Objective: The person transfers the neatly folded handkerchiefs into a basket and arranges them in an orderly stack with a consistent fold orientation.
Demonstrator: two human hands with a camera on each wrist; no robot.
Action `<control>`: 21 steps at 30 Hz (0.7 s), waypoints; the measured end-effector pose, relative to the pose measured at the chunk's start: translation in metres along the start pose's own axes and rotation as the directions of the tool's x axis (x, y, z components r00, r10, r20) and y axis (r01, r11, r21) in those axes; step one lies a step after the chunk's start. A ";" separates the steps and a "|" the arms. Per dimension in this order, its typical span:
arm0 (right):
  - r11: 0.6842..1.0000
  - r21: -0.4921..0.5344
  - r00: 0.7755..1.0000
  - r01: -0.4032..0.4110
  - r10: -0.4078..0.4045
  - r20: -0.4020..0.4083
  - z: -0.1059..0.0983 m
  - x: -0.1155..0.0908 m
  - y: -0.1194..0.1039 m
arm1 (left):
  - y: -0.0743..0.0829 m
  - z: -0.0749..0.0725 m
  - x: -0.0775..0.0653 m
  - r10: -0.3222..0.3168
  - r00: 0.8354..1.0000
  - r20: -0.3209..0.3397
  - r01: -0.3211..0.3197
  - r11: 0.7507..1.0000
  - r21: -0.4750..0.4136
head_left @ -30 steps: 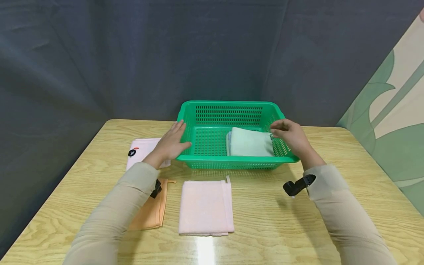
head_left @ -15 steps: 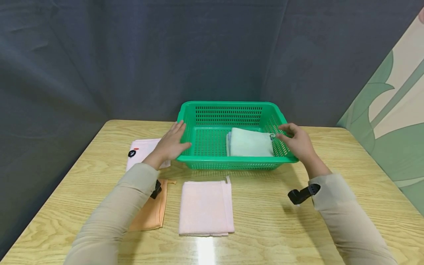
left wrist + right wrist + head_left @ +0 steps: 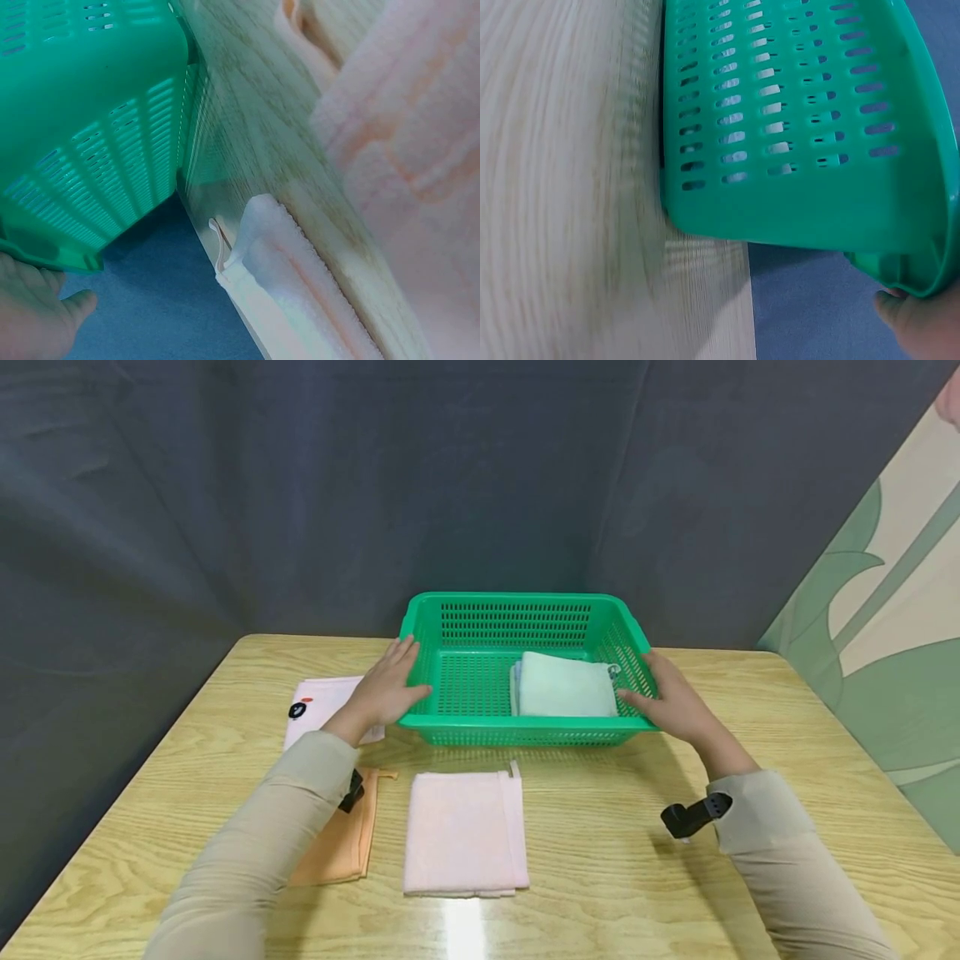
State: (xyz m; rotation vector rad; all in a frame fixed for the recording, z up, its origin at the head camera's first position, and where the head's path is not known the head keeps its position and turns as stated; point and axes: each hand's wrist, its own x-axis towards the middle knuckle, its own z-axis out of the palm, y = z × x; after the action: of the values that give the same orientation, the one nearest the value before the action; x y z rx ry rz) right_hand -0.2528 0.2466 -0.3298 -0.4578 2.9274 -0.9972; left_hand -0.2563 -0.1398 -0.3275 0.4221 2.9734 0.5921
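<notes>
1. At far left, a pale pink cloth with a black-and-red motif [image 3: 324,695] is lying on the wooden table [image 3: 585,827], partly hidden by the left arm.
2. Nearer the person, an orange cloth [image 3: 341,843] is lying partly under the line of the left sleeve [image 3: 251,843]; a lowering forearm could drag it askew.
3. The left hand [image 3: 381,693] is grasping the left rim of the green basket [image 3: 517,723], thumb inside, fingers outside. Its fingers are looking fairly straight, so a light hold could slip if weight came on it.
4. At centre front, a plain pink folded cloth [image 3: 465,835] is lying flat, apart from the basket; pulling the basket forward could rumple it.
5. The basket is standing on the table near its back edge; a hard push away could tip it over that edge.
6. Inside, a pale green cloth [image 3: 566,687] is resting at the right end over a sliver of blue cloth [image 3: 517,681]. That one-sided load could slide if the basket were tilted.
7. The right hand [image 3: 678,697] is grasping the right rim, thumb inside; uneven lifting could tilt the basket.
</notes>
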 end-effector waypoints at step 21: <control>0.999 0.041 0.993 0.033 -0.037 0.113 -0.002 -0.005 0.004 | -0.001 0.000 -0.001 0.007 1.000 0.009 -0.007 1.000 0.011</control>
State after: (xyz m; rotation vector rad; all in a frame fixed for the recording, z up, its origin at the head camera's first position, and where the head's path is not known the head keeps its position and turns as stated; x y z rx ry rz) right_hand -0.2494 0.2519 -0.3307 -0.5475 2.8040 -0.9951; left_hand -0.2555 -0.1407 -0.3276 0.4357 2.9688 0.5732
